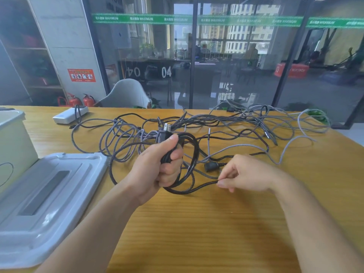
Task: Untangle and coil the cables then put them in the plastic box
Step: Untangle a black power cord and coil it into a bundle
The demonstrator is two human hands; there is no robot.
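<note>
Wooden table (197, 223) carries the job. Left hand (157, 166) grips a black power cord (194, 154) in about 3 loops, plug upward; right hand (242, 174) pinches its trailing run. Pulling could drag the grey braided cables (246, 123) crossing it, or spring the coil loose. Beyond, the lid (45, 194) lies beside the plastic box (11, 138), probably open; a power bank (70, 115) sits farther back.

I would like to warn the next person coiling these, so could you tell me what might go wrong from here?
1. The black power cable coiled in the left hand still trails to the right hand across the grey braided cables; pulling may drag that tangle along.
2. Its socket end lies among crossing strands and could snag.
3. The loops could slip loose from the hand on the way to the plastic box.
</note>
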